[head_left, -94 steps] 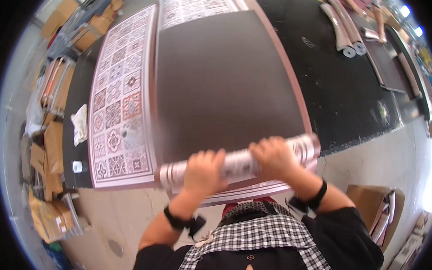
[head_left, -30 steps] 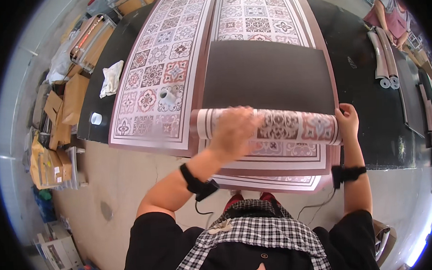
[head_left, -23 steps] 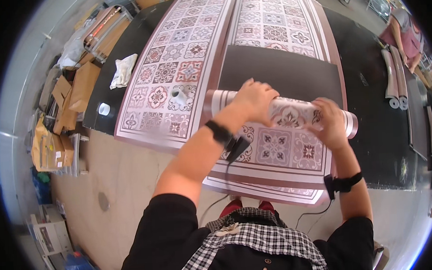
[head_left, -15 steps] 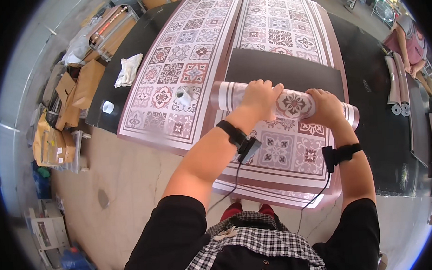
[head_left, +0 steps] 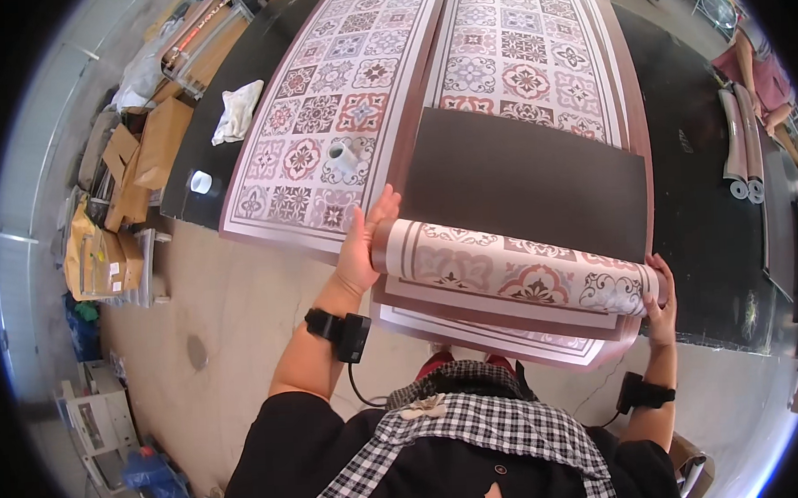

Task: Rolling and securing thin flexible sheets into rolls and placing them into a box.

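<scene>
A patterned floor mat is partly rolled up. Its roll lies crosswise near the table's front edge, and its dark underside spreads flat beyond it. My left hand rests against the roll's left end, palm to the edge, fingers stretched out. At the opposite end my right hand holds the roll, with thumb and fingers about its rim. Under the roll lie more mats in a stack, tile-patterned with brown borders.
Another patterned mat lies at the left, bearing a small white roll. A white cloth and a white cup-like piece sit on the black table. Rolled mats lie at right, near another person. Cardboard boxes stand left.
The roll has come nearer to me, and more dark underside shows beyond it. My hands have gone from the roll's top out to its two ends.
</scene>
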A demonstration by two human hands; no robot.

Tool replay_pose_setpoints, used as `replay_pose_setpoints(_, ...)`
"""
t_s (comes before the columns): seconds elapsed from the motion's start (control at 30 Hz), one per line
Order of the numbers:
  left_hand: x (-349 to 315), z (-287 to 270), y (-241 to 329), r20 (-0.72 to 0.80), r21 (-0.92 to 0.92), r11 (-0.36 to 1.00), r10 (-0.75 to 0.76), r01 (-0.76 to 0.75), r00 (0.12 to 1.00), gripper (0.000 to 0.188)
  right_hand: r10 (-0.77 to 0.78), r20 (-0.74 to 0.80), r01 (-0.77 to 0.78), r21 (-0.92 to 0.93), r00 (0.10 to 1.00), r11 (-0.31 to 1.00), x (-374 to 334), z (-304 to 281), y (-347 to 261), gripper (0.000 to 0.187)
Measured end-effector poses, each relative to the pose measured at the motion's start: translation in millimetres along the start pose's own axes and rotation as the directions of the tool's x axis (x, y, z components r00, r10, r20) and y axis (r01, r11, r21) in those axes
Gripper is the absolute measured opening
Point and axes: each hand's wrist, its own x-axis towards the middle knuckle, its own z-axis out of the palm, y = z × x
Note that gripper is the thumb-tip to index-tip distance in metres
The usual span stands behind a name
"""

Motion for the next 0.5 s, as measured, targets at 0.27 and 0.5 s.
replay_pose_setpoints(0.27,5,31,7,-0.156,0.170,0.975,-0.118,0.144,0.981,0.056,0.032,-0.047,-0.016,0.310,0.998,0.951,1,6,24,0.066)
replay_pose_setpoints(0.5,-31,3,6,-0.301,0.351,0.889,-0.191,0.295,0.934,0.020,0.271,-0.109,-0.253,0.153,0.956,0.955,-33,9,10,0.036)
